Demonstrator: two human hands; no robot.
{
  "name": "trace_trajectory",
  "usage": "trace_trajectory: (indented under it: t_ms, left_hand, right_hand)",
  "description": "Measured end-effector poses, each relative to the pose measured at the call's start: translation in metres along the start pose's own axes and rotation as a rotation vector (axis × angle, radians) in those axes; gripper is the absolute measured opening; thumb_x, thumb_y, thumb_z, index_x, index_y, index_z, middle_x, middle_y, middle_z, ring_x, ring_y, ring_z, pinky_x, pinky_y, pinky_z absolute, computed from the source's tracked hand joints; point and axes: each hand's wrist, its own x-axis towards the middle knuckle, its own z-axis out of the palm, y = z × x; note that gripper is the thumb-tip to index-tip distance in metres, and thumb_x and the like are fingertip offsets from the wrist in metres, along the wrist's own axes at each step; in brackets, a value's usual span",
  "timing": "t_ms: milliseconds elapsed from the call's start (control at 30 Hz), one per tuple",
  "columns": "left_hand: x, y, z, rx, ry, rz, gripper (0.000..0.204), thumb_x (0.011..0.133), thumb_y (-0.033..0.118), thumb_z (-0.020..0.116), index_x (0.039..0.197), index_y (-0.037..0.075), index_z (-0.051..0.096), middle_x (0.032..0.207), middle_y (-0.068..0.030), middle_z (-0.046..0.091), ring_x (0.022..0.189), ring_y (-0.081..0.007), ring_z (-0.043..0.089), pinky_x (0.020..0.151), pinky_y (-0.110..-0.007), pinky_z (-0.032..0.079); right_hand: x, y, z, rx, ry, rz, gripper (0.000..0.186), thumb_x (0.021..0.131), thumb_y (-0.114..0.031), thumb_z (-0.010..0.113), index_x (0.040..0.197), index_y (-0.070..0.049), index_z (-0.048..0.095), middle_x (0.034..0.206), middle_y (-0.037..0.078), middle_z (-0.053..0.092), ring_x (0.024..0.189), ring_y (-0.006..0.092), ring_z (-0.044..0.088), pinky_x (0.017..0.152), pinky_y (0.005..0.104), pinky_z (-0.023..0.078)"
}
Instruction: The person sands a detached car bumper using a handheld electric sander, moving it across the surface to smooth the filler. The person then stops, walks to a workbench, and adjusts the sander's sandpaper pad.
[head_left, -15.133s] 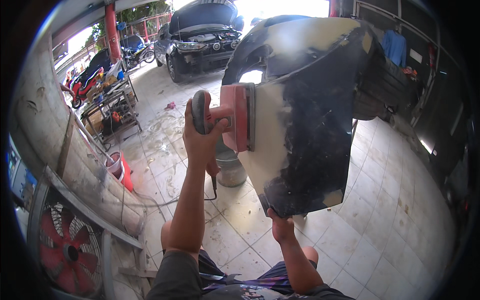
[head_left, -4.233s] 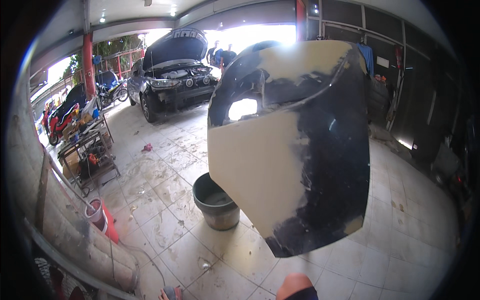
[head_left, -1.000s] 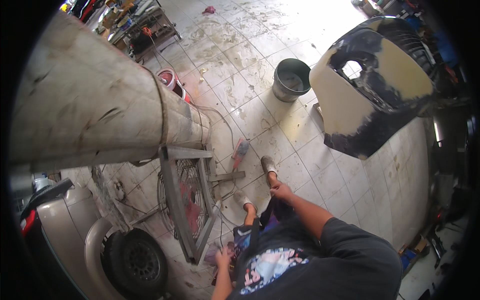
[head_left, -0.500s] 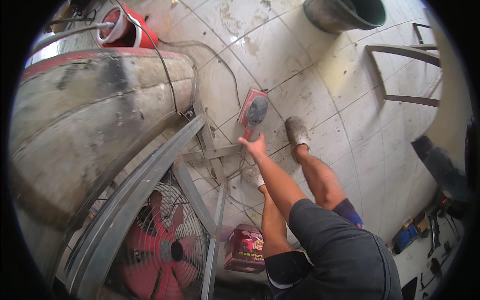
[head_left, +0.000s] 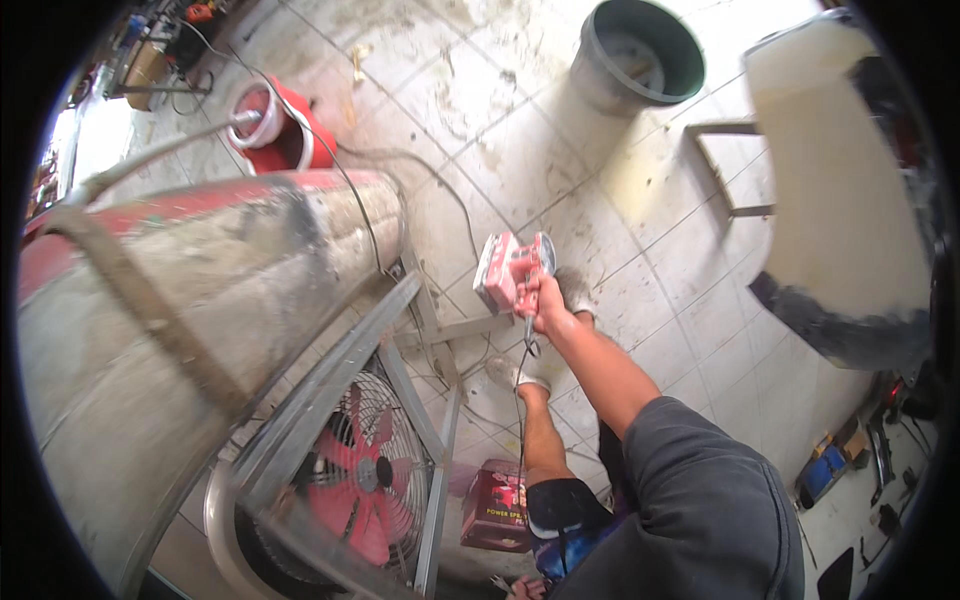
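My right hand (head_left: 546, 302) is closed round the grip of a red power sander (head_left: 522, 262). The sander is held up off the tiled floor, tipped so that its flat pad faces left. A dark cord (head_left: 520, 400) hangs from its handle toward my legs. Part of my left hand (head_left: 525, 588) shows at the lower edge, with its fingers curled. Something small and pale is by its fingertips, too unclear to name. Left of the sander lies a large curved panel (head_left: 130, 270), worn grey and beige with red along its far edge, on a grey metal frame (head_left: 345, 360).
A round fan (head_left: 375, 475) with red blades stands under the frame, beside a dark red box (head_left: 495, 505). At the back are a red bucket (head_left: 318, 140) and a dark green tub (head_left: 596, 75). A cream panel (head_left: 840, 180) stands at right. Cords cross the floor.
My right hand, open above the sander before, now grips it and has lifted it from the floor. My left hand has come into view. The view has shifted, showing more of the cream panel.
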Motion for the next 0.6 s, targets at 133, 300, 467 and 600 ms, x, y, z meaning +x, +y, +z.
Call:
trace_trajectory:
  t_ms: [133,300,467,600]
  left_hand:
    - [-0.024,0.044,-0.003,0.057,-0.087,0.191,0.042,0.109,0.036,0.054,0.114,-0.002,0.072,0.098,-0.0162,0.078,0.075,-0.0211,0.073,0.064,-0.032,0.055]
    - [-0.029,0.131,0.054,0.17,-0.155,0.472,0.045,0.114,0.035,0.047,0.129,-0.002,0.069,0.105,-0.017,0.079,0.081,-0.0225,0.076,0.068,-0.032,0.057]
    - [-0.043,0.225,0.114,0.258,-0.16,0.751,0.044,0.115,0.035,0.046,0.129,0.001,0.07,0.104,-0.014,0.079,0.083,-0.0199,0.075,0.071,-0.032,0.057]
    - [-0.068,0.307,0.154,0.046,-0.281,0.815,0.044,0.115,0.036,0.048,0.128,0.001,0.071,0.103,-0.0114,0.078,0.083,-0.0181,0.073,0.074,-0.033,0.057]
  right_hand:
    - [-0.163,-0.052,0.024,0.119,-0.165,0.208,0.023,0.086,-0.021,0.061,0.094,0.0,0.061,0.066,0.007,0.057,0.049,0.0203,0.05,0.05,0.0345,0.053]
    - [-0.335,-0.116,0.069,0.316,-0.552,0.436,0.026,0.089,-0.021,0.064,0.095,0.004,0.062,0.064,0.006,0.056,0.053,0.0196,0.053,0.048,0.0281,0.052]
    - [-0.443,-0.183,0.113,0.288,-1.056,0.708,0.029,0.091,-0.024,0.063,0.084,0.004,0.065,0.064,0.007,0.053,0.058,0.0185,0.056,0.044,0.0271,0.052]
    - [-0.482,-0.219,0.152,0.186,-1.434,0.719,0.037,0.093,-0.025,0.062,0.107,0.009,0.067,0.071,0.007,0.055,0.064,0.0186,0.055,0.05,0.0299,0.055]
